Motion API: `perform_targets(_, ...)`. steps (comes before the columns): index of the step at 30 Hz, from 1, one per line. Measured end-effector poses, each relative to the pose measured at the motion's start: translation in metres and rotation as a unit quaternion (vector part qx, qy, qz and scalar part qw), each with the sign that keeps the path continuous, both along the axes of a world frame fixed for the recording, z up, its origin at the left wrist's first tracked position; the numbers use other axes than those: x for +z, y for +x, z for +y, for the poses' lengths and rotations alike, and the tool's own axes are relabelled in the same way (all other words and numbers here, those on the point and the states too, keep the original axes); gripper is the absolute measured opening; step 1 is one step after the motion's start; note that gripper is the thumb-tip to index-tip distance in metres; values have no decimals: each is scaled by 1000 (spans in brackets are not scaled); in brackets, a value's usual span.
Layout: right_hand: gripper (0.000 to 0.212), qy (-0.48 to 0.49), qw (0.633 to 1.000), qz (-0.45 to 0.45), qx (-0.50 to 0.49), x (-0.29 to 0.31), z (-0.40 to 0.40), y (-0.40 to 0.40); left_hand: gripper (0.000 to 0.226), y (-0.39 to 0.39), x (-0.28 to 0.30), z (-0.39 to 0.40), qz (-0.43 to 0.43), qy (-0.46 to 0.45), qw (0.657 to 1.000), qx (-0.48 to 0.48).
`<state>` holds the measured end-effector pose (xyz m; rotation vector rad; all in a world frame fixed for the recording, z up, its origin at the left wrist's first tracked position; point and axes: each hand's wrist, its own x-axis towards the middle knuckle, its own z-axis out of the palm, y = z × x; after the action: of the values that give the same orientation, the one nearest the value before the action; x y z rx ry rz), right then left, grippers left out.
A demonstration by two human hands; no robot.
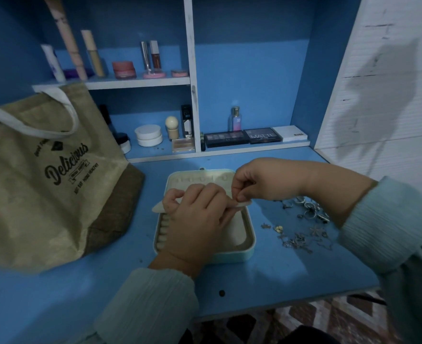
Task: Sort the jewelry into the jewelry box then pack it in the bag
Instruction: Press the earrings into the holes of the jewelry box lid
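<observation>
An open pale mint jewelry box [248,247] lies on the blue desk, its lid flat behind it. My left hand [195,219] hovers over the box and grips a thin beige divider flap [159,207] that spans its middle. My right hand [257,182] pinches the flap's right end with curled fingers; whether a small piece of jewelry sits between them cannot be told. A scatter of silver rings and earrings [304,224] lies on the desk right of the box. A tan tote bag [43,175] printed "Delicious" stands at the left.
Shelves behind the desk hold cosmetics: jars [148,135], a perfume bottle [235,119] and eyeshadow palettes [244,137]. The desk's front edge [279,306] runs close to me, with patterned floor below. A white wall [388,95] stands at the right.
</observation>
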<state>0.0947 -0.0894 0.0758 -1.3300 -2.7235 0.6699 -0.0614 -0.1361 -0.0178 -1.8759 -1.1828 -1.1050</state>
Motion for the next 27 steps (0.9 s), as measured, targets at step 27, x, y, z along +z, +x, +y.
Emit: perform_targets(27,15,9,960,210,-188,-17,29,43,20,-15,54,69,-87,-230,963,-111)
